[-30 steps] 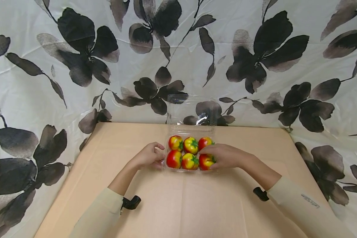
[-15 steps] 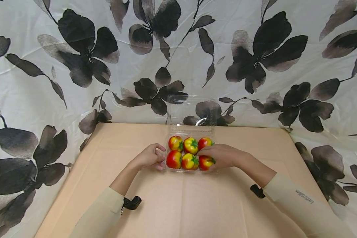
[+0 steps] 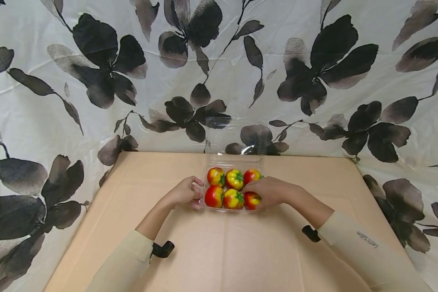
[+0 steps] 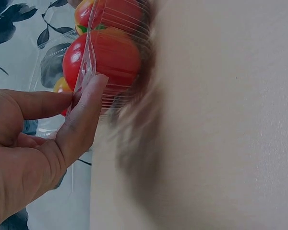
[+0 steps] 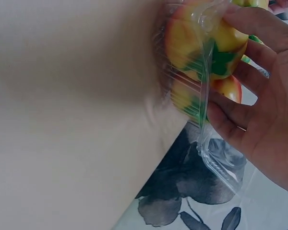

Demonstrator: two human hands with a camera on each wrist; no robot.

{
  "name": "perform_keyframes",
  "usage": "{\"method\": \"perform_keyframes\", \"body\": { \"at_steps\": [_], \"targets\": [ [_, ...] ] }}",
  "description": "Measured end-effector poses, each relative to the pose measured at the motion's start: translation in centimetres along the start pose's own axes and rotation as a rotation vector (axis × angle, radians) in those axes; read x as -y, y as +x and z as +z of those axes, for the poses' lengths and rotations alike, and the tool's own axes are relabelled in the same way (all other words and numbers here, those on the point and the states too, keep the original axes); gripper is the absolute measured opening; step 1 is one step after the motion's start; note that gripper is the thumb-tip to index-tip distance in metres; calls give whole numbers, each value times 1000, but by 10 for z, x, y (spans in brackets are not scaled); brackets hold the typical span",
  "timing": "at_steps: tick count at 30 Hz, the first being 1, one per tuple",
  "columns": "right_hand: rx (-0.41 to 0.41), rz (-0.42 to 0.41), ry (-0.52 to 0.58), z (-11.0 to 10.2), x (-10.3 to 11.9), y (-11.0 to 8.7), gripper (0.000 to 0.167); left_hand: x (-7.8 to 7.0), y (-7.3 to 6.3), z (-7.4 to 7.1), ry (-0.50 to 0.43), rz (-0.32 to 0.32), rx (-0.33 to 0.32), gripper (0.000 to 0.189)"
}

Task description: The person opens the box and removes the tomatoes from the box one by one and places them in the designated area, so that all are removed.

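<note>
A clear plastic clamshell box (image 3: 224,209) stands on the table with its lid (image 3: 237,138) raised at the back. Inside sit several red-and-yellow tomatoes with green leafy tops, in two rows. My left hand (image 3: 185,192) pinches the box's left rim between thumb and finger; in the left wrist view a red tomato (image 4: 117,57) shows behind the ribbed wall. Over the right side of the box, my right hand (image 3: 271,190) curls its thumb and fingers around the front right tomato (image 3: 252,200). In the right wrist view, that tomato (image 5: 182,40) lies partly behind the clear wall.
The box stands near the far edge of the tan table (image 3: 259,259). Behind it hangs a white cloth (image 3: 248,89) printed with dark flowers. A black strap device (image 3: 163,249) sits at the left wrist, another (image 3: 311,234) at the right.
My right hand and forearm have shifted slightly left, covering a little more of the front right tomato. The left hand keeps its place at the box rim.
</note>
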State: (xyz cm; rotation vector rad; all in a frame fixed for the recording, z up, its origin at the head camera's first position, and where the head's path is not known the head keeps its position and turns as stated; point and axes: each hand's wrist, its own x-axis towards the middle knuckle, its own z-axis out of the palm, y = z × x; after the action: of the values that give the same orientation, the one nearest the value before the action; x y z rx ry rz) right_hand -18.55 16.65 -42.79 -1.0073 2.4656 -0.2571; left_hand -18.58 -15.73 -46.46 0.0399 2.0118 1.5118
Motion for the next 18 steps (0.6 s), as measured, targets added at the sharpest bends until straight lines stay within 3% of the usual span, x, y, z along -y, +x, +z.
{"method": "perform_keyframes", "body": {
  "at_steps": [18],
  "targets": [
    [30, -29, 144, -8, -5, -7, 61, -2, -2, 1, 1, -14, -5, 37]
  ]
}}
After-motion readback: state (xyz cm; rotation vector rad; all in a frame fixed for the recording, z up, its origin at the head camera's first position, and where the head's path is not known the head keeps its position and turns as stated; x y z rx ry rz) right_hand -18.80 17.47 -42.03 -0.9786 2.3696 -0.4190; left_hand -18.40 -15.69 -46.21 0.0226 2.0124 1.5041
